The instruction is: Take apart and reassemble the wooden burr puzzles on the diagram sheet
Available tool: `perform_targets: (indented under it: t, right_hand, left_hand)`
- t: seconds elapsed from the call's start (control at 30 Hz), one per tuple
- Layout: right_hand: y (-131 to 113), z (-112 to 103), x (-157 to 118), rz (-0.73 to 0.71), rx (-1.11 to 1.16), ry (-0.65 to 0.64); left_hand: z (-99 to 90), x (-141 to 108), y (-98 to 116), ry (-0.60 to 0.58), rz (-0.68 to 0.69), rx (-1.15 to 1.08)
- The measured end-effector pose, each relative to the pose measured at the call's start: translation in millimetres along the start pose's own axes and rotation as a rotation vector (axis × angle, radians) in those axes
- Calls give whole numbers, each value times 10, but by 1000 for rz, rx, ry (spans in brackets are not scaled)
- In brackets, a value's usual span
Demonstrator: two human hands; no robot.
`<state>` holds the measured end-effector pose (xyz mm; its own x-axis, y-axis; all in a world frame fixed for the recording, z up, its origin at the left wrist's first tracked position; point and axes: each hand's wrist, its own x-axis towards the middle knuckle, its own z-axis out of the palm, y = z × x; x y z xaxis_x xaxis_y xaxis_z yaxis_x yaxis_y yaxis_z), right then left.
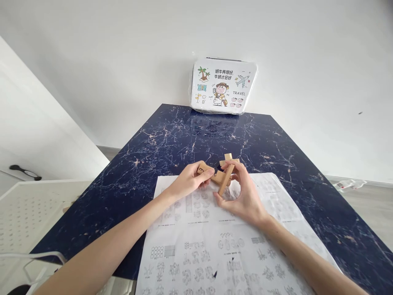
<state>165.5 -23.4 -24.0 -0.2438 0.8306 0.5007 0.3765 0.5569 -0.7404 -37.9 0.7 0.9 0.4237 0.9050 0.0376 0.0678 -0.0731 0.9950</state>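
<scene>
Both hands are above the far edge of a printed instruction sheet. My left hand pinches a small flat wooden piece that bears a dark printed mark. My right hand grips several joined wooden puzzle pieces; one long stick slants down toward me, and a short block end sticks up at the top. The left piece lies right beside the joined pieces; whether they touch is hard to tell. Fingers hide part of the wood.
A white cartoon-printed case in clear plastic stands against the wall at the back of the dark blue marbled table. At the left are a white perforated surface and a white cable. Clear plastic wrapping lies beyond the right edge.
</scene>
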Motion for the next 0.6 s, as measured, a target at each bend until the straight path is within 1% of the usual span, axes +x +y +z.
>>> perform_targets:
  t: [0.13,0.3,0.6]
  right_hand:
    - [17,3,1,36,26,-4]
    - [-3,25,-15,93,54,-4]
    - [-9,67,-26,149,231,-20]
  left_hand:
    - [-26,7,20,22,-4,-7]
    - [-9,4,-5,35,14,-5]
    - [16,2,-16,51,33,-50]
